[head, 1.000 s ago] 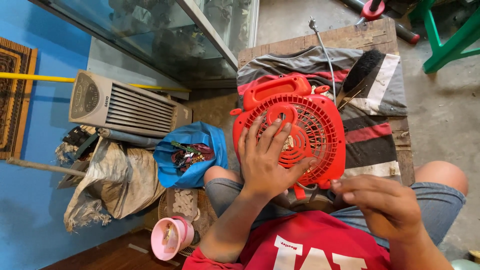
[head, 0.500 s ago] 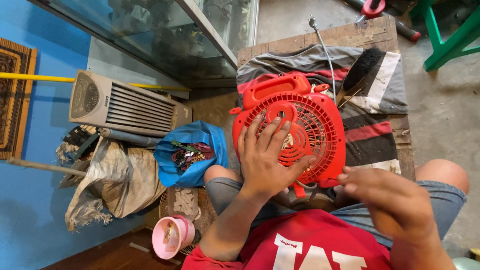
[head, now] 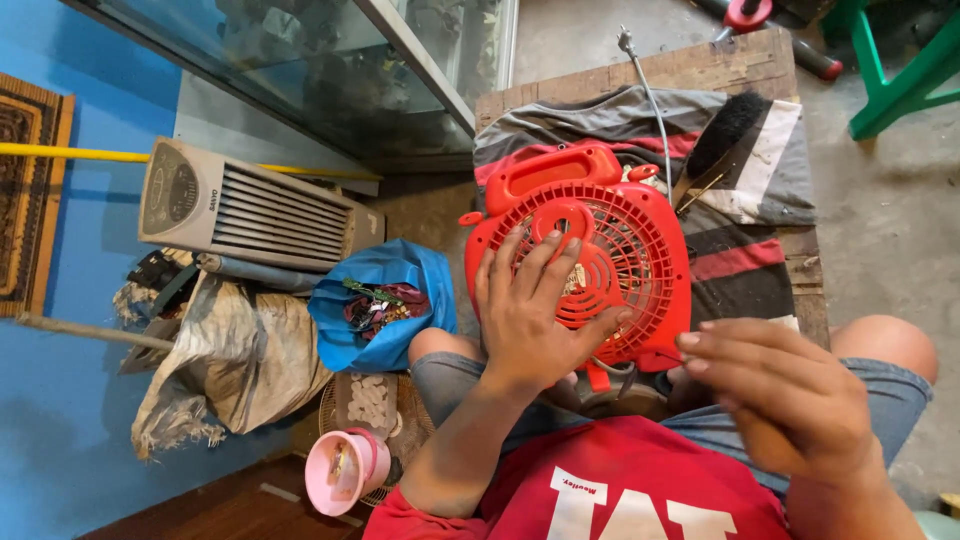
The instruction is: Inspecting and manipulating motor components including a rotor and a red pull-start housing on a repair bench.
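Leftmost, a grey box-shaped air cooler with horizontal louvres (head: 250,210) lay against the blue wall, with a crumpled, dirty tan sack (head: 225,360) just below it. Beside the sack sat an open blue plastic bag (head: 385,300) holding a tangle of small parts, and lower down a small pink plastic cup (head: 340,470) rested near the person's elbow.

Further right, the red plastic fan housing with its round slatted grille (head: 610,250) lay flat on a striped grey, red and cream cloth (head: 750,200) that covered a worn wooden bench (head: 720,65), its near edge reaching the person's lap. The left hand (head: 535,320) was spread wide and pressed palm-down on the grille, fingers fanned over the centre and thumb out toward the lower right rim. A thin grey cable (head: 655,110) ran from the fan up across the cloth, and a black-bristled brush (head: 720,135) lay on the cloth just beside the fan's upper right.

Rightmost, the right hand (head: 790,400) hovered over the knee just beside the fan's lower corner, fingers drawn together with the tips bunched; whether they pinched anything could not be told. A green chair leg (head: 890,70) stood on the concrete floor beyond.
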